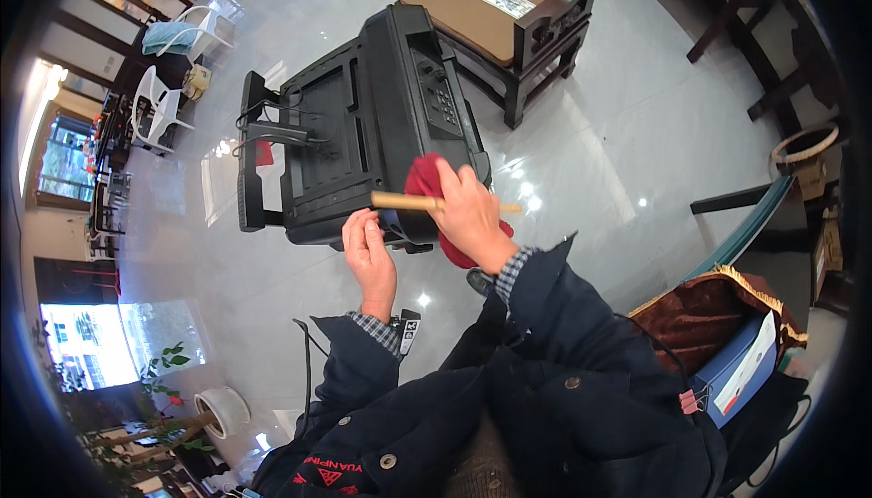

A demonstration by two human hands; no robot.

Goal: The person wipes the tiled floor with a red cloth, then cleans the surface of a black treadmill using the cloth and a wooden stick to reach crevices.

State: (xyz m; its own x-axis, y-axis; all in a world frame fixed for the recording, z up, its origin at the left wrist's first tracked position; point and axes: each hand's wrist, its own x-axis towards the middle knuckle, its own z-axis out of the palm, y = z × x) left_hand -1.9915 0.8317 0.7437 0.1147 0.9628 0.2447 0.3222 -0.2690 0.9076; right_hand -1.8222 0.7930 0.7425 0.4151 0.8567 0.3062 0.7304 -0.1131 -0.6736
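A black trolley speaker (403,110) stands on the floor before me, with a control panel (439,103) of knobs and buttons on its upper side. My right hand (470,215) grips a dark red cloth (424,174) together with a light wooden stick (402,201), over the speaker's near corner. The stick pokes out on both sides of the fist. Close by, my left hand (370,256) has its fingers bent at the speaker's near edge, just below the stick's end. Whether those fingertips pinch anything is unclear. A power adapter (279,133) with black cables rests on the speaker's back.
Beyond the speaker stands a carved wooden armchair (477,14) with a brown cushion. White chairs (160,110) are at the left, and a potted plant (223,413) is at lower left. Near my right side lie a blue folder (732,368) and brown velvet cloth (708,314). The tiled floor (579,157) is glossy.
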